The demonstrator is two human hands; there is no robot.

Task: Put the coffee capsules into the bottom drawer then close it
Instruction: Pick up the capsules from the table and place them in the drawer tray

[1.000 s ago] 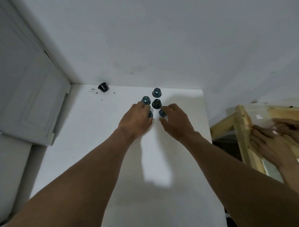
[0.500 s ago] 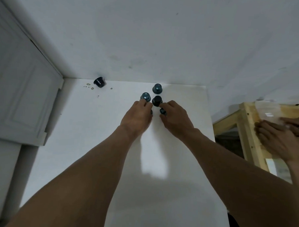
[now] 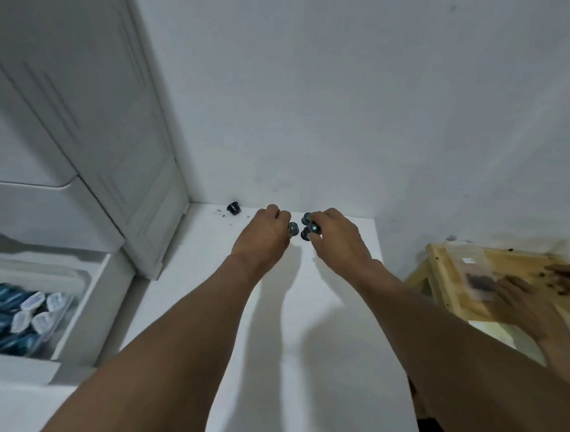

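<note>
Both my hands are lifted over the far end of the white tabletop (image 3: 305,314). My left hand (image 3: 263,237) has its fingers curled round a teal coffee capsule (image 3: 293,228) that sticks out at its fingertips. My right hand (image 3: 336,239) grips several dark teal capsules (image 3: 309,228) between fingers and thumb. One black capsule (image 3: 234,208) lies alone near the back wall, left of my hands. At the lower left an open white drawer (image 3: 87,308) holds many blue and white capsules (image 3: 18,315).
A white cabinet door (image 3: 122,163) stands left of the table. Small crumbs lie by the black capsule. On the right is a wooden table (image 3: 444,281) where another person's hands (image 3: 528,301) press on a clear plastic bag (image 3: 473,276).
My hands have closed on the capsules and lifted them off the tabletop. The view has swung left and up, bringing the open drawer into sight.
</note>
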